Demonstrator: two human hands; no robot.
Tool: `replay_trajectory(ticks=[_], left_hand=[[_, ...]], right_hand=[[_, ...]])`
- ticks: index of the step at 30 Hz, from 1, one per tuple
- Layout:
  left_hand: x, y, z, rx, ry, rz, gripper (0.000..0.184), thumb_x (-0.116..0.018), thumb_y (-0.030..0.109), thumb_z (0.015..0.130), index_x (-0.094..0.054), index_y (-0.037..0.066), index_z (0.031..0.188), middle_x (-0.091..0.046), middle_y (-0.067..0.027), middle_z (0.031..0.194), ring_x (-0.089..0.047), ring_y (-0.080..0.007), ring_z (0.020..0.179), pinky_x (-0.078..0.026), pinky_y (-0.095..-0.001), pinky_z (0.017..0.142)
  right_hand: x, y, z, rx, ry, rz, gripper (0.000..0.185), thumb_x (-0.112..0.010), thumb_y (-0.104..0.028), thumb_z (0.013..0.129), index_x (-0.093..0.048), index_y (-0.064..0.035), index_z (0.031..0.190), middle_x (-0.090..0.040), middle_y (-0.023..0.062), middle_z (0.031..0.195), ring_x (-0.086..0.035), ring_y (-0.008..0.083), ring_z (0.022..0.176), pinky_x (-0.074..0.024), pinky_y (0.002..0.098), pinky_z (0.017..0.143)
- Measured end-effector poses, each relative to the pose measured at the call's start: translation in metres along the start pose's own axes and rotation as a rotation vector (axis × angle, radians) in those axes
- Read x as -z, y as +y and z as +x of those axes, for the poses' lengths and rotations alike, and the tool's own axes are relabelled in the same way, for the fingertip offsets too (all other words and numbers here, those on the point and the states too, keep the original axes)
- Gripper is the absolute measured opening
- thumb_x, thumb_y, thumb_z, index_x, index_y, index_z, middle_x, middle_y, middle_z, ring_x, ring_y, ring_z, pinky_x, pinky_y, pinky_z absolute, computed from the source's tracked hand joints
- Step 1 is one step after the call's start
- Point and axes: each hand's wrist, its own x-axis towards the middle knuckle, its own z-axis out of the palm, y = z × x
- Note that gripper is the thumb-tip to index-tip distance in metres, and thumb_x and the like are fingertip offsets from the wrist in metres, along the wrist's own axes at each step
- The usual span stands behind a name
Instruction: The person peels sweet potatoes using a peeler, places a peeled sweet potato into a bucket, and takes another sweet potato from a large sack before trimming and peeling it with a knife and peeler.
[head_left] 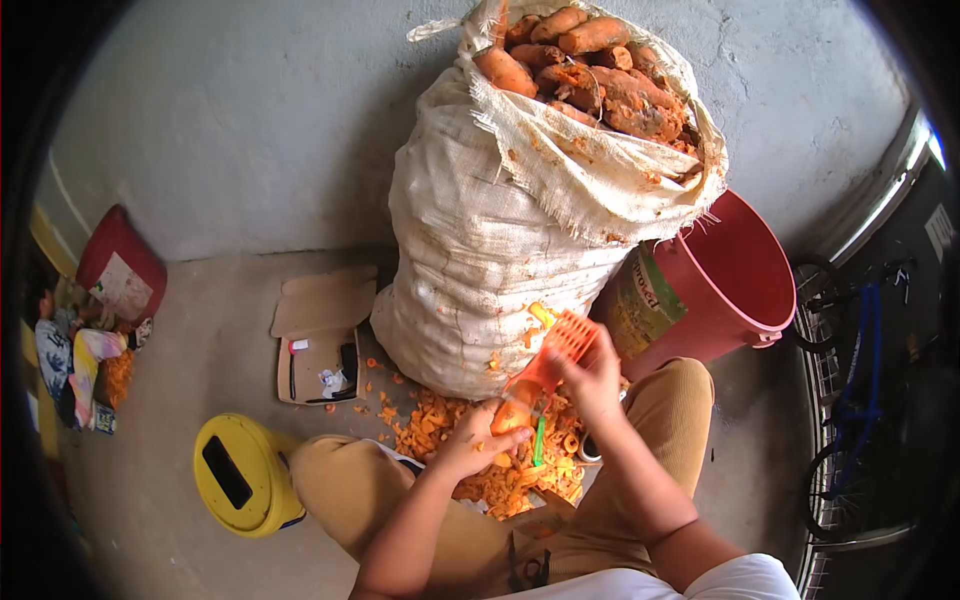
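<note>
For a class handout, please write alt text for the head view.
A person's left hand holds a root vegetable and the right hand a slotted orange tool, above orange peelings. Beyond stands a white sack of root vegetables, a red bucket beside it.

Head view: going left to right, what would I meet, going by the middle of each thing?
Red container → yellow lidded bucket → open cardboard box → left hand → right hand → large red bucket → blue bicycle. The sack is left out, since it spans behind both hands.
</note>
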Motion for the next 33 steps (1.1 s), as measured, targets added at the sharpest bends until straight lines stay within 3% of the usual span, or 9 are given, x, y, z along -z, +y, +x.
replay_trajectory(ticks=[9, 13, 15, 18, 21, 23, 27, 31, 33], left_hand=[[-0.004, 0.002, -0.012, -0.125, 0.067, 0.293, 0.03, -0.062, 0.015, 0.074, -0.047, 0.0, 0.095, -0.054, -0.0082, 0.078, -0.052, -0.0179, 0.063, -0.042, -0.0306, 0.057], [-0.006, 0.003, -0.007, -0.171, 0.281, 0.653, 0.023, -0.063, 0.012, 0.073, -0.047, 0.001, 0.085, -0.05, -0.0048, 0.069, -0.045, -0.0118, 0.062, -0.039, -0.025, 0.058], [-0.009, 0.004, -0.006, -0.184, 0.312, 0.679, 0.022, -0.062, 0.014, 0.074, -0.046, 0.002, 0.083, -0.051, -0.0121, 0.068, -0.051, -0.0221, 0.062, -0.04, -0.0309, 0.057], [-0.012, 0.012, -0.012, -0.261, 0.346, 0.845, 0.021, -0.06, 0.016, 0.074, -0.046, 0.002, 0.082, -0.053, -0.0176, 0.073, -0.052, -0.0353, 0.067, -0.041, -0.0377, 0.057], [-0.016, 0.014, -0.015, -0.276, 0.37, 0.867, 0.021, -0.061, 0.015, 0.073, -0.046, 0.002, 0.082, -0.053, -0.0165, 0.071, -0.052, -0.0344, 0.066, -0.041, -0.0384, 0.057], [-0.014, 0.01, -0.011, -0.331, 0.38, 0.906, 0.022, -0.061, 0.015, 0.073, -0.046, 0.002, 0.082, -0.052, -0.0165, 0.071, -0.052, -0.0345, 0.066, -0.041, -0.039, 0.057], [-0.015, 0.003, -0.007, -0.498, 0.416, 0.989, 0.021, -0.06, 0.013, 0.073, -0.046, 0.001, 0.082, -0.051, -0.0163, 0.07, -0.052, -0.0341, 0.065, -0.041, -0.0395, 0.056], [-0.021, 0.013, -0.007, -0.47, 0.364, 1.004, 0.021, -0.06, 0.012, 0.072, -0.046, 0.001, 0.083, -0.051, -0.0156, 0.069, -0.051, -0.0337, 0.064, -0.041, -0.0392, 0.055], [-0.022, 0.012, -0.006, -0.461, 0.355, 1.034, 0.021, -0.061, 0.011, 0.072, -0.046, 0.001, 0.083, -0.05, -0.0152, 0.068, -0.05, -0.0335, 0.063, -0.041, -0.039, 0.054]], right_hand=[[0.075, 0.021, 0.059, 0.094, 0.56, 0.022, 0.025, -0.059, 0.0, 0.073, -0.043, 0.0018, 0.093, -0.056, 0.0085, 0.073, -0.054, 0.012, 0.054, -0.0473, 0.0213, 0.05], [0.025, -0.026, 0.009, 0.007, 0.142, 0.006, 0.029, -0.056, -0.002, 0.076, -0.041, 0.003, 0.101, -0.056, 0.0103, 0.085, -0.057, 0.014, 0.074, -0.0479, 0.0259, 0.062], [0.007, -0.008, -0.005, 0.129, 0.077, -0.144, 0.032, -0.057, -0.005, 0.077, -0.041, 0.0019, 0.103, -0.055, 0.0102, 0.089, -0.054, 0.0124, 0.079, -0.0462, 0.026, 0.068], [0.025, -0.002, 0.024, 0.221, 0.296, -0.095, 0.026, -0.057, -0.004, 0.077, -0.041, 0.0019, 0.097, -0.055, 0.0115, 0.089, -0.055, 0.0122, 0.077, -0.0472, 0.0256, 0.066], [0.063, -0.009, 0.048, 0.165, 0.526, -0.161, 0.023, -0.056, -0.005, 0.078, -0.041, 0.0016, 0.093, -0.055, 0.012, 0.088, -0.056, 0.0126, 0.071, -0.0488, 0.0239, 0.057], [0.04, -0.034, 0.027, 0.241, 0.344, 0.021, 0.024, -0.056, -0.006, 0.078, -0.041, 0.0013, 0.096, -0.057, 0.0104, 0.084, -0.058, 0.0159, 0.073, -0.0484, 0.0254, 0.061], [0.003, -0.015, -0.007, 0.358, 0.138, -0.489, 0.031, -0.06, -0.006, 0.075, -0.042, 0.0008, 0.099, -0.058, 0.0097, 0.083, -0.058, 0.0153, 0.073, -0.0473, 0.0286, 0.067], [0.023, 0.004, 0.024, 0.049, 0.224, -0.163, 0.025, -0.059, -0.005, 0.076, -0.044, 0.003, 0.094, -0.058, 0.0094, 0.079, -0.056, 0.0114, 0.069, -0.0474, 0.0232, 0.059], [0.043, 0.028, 0.044, 0.256, 0.372, -0.258, 0.023, -0.058, -0.006, 0.077, -0.044, 0.0016, 0.093, -0.056, 0.011, 0.08, -0.055, 0.011, 0.063, -0.0473, 0.0227, 0.055]])
